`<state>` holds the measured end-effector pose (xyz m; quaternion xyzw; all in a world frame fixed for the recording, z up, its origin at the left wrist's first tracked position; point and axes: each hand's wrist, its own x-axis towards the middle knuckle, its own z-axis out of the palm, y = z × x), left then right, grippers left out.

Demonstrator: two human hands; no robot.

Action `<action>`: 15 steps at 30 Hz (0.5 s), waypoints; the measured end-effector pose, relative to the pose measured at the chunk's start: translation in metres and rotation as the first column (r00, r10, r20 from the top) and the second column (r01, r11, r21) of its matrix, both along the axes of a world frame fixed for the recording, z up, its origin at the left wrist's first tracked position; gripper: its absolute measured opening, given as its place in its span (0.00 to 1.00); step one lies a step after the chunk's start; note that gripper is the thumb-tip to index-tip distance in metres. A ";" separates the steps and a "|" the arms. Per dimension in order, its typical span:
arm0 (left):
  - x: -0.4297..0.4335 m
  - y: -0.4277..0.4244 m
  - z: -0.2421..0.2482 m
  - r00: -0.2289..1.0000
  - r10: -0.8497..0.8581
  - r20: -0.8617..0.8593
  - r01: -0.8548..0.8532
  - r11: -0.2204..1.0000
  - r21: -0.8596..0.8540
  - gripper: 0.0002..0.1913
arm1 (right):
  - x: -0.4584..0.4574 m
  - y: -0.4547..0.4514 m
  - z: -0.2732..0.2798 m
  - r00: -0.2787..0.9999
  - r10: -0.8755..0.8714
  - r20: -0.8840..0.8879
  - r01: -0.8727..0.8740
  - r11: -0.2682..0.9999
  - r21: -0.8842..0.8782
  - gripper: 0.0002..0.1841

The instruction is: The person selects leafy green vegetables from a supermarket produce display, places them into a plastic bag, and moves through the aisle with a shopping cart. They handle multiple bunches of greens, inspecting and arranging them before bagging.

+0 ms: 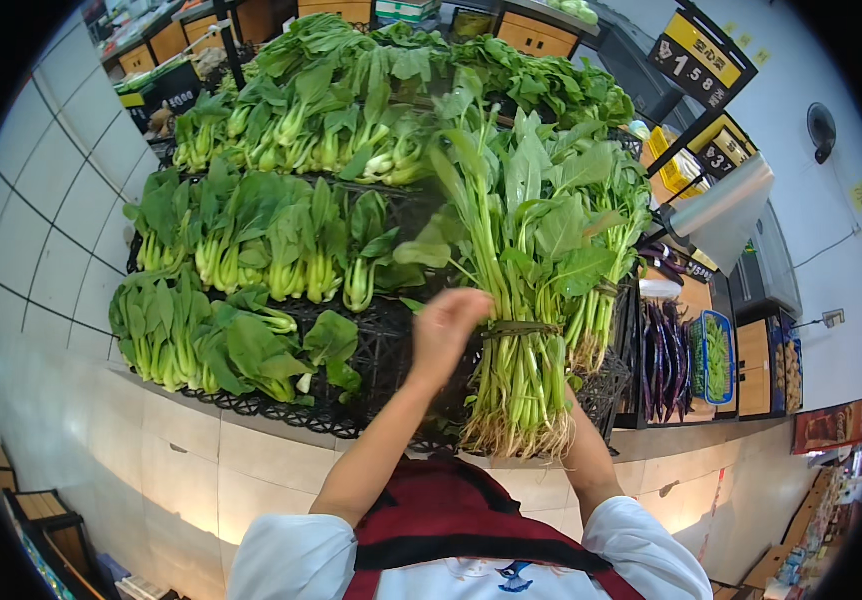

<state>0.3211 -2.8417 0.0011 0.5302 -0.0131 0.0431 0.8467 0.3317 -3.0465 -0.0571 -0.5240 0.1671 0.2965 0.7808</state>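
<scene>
A large bundle of water spinach (524, 315), roots down and bound with a dark green tie (522, 329), is held upright before me at the right of the display. My left hand (452, 326) is at its left edge by the tie, slightly blurred; whether its fingers grip anything cannot be told. My right forearm passes behind the bundle, which hides my right hand. Another tied bunch of the same greens (597, 315) stands just behind it to the right. Rows of bok choy (303, 232) lie on black plastic crates (389, 337) to the left.
Eggplants (667, 360) and a blue basket (731, 375) of green pods stand at the right. Price signs (703, 60) and a roll of clear plastic bags (723, 214) rise at the upper right. A white tiled pillar (55, 195) borders the left side.
</scene>
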 end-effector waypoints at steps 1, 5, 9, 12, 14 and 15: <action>0.009 0.005 -0.011 0.975 0.171 -0.145 -0.164 0.985 0.056 0.12 | -0.004 -0.003 -0.002 1.000 -0.005 -0.002 0.005 1.000 -0.025 0.31; 0.042 0.006 -0.044 0.773 -0.143 -0.618 0.252 0.963 0.092 0.38 | -0.010 -0.012 -0.015 1.000 0.009 -0.009 -0.010 0.990 -0.138 0.25; 0.081 -0.005 -0.052 0.620 -0.478 -0.622 0.400 0.875 -0.274 0.44 | 0.003 -0.018 -0.021 0.998 0.064 -0.004 -0.062 0.945 -0.321 0.19; 0.084 -0.012 -0.059 0.656 -0.695 -0.294 0.456 0.675 -0.579 0.33 | 0.007 -0.026 -0.009 0.998 0.066 -0.010 -0.064 0.900 -0.431 0.15; 0.079 -0.015 -0.063 0.653 -0.700 -0.289 0.441 0.662 -0.606 0.28 | -0.004 -0.037 0.007 0.995 -0.084 0.053 0.095 0.957 -0.273 0.08; 0.074 -0.017 -0.065 0.659 -0.691 -0.297 0.434 0.672 -0.600 0.27 | -0.014 -0.041 0.015 0.979 -0.162 0.123 0.171 0.983 -0.062 0.10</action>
